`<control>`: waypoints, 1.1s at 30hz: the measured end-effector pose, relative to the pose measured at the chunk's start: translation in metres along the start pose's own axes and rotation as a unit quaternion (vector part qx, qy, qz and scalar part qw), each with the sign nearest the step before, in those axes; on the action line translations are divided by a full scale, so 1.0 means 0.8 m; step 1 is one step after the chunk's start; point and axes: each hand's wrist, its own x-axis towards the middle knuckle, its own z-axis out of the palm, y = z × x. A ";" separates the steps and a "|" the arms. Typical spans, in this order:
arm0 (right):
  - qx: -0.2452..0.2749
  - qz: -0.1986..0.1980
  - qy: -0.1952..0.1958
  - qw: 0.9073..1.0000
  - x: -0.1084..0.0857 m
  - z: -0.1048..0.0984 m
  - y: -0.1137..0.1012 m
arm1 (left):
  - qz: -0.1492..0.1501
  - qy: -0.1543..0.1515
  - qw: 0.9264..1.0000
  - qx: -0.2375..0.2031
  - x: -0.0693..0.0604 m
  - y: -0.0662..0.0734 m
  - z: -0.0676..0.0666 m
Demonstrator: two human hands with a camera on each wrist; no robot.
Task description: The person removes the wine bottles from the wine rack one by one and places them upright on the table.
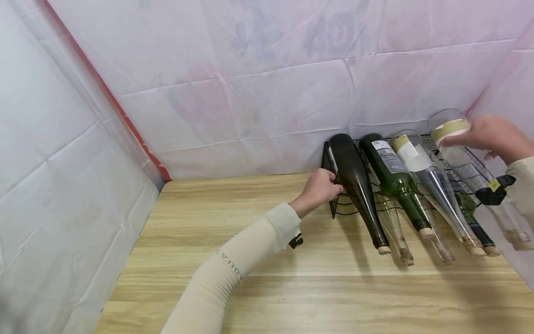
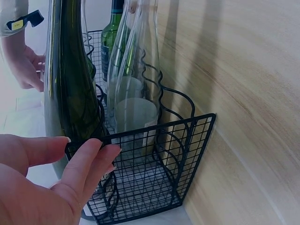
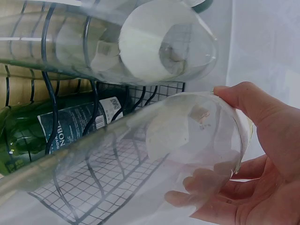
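A black wire bottle rack lies on the table by the back wall. My left hand pinches the top rim of its left end panel between thumb and fingers. My right hand grips a clear glass bottle around its base, at the rack's right end. That bottle slants over the rack with its corked neck toward the front. To its left on the upper tier lie a dark wine bottle, a green wine bottle and another clear bottle.
Below them, the lower tier holds a green bottle and clear bottles, their corked necks jutting forward. A wood-grain table stretches left of the rack. White sheeting hangs behind and at both sides.
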 end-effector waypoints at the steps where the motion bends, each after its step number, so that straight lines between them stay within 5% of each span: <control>1: 0.002 0.000 0.001 1.000 -0.002 -0.001 -0.001 | 0.002 -0.001 1.000 0.000 0.001 0.000 0.000; 15: 0.010 0.026 0.048 0.998 -0.013 -0.023 -0.017 | 0.004 -0.011 1.000 0.002 0.003 -0.001 -0.002; 33: 0.004 0.034 0.032 0.999 -0.022 -0.040 -0.040 | 0.035 -0.050 0.997 0.037 0.008 -0.002 -0.015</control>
